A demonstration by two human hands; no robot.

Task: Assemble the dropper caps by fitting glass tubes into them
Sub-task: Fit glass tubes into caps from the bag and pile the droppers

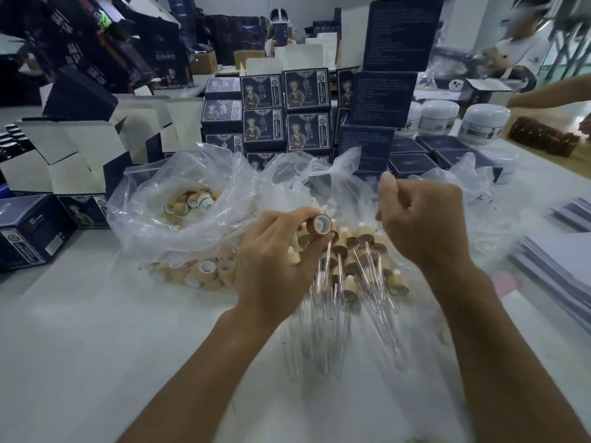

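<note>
The left hand [275,251] is pinching a single bamboo-look dropper cap [322,222] between thumb and fingertips, turning its open white-lined mouth up and toward the right hand [422,222]. The right hand is hovering just beside it with fingers curled into a loose fist and the thumb standing up; it is probably pinching a glass tube, but the clear glass is not showing against the bag, so I cannot tell. Under both hands the finished droppers [355,266] are piling up on the white table [96,330] with their pipettes pointing toward the person, and the loose caps [204,270] are waiting in the clear plastic bag [179,199] to the left.

The cap is looking light and rigid, easy to grip by its ridged side wall. The tube is the delicate part (thin, smooth, likely slippery and quick to snap if bent), so it is asking for a hold close to the end going in, pushed straight along the cap's axis without sideways force
</note>
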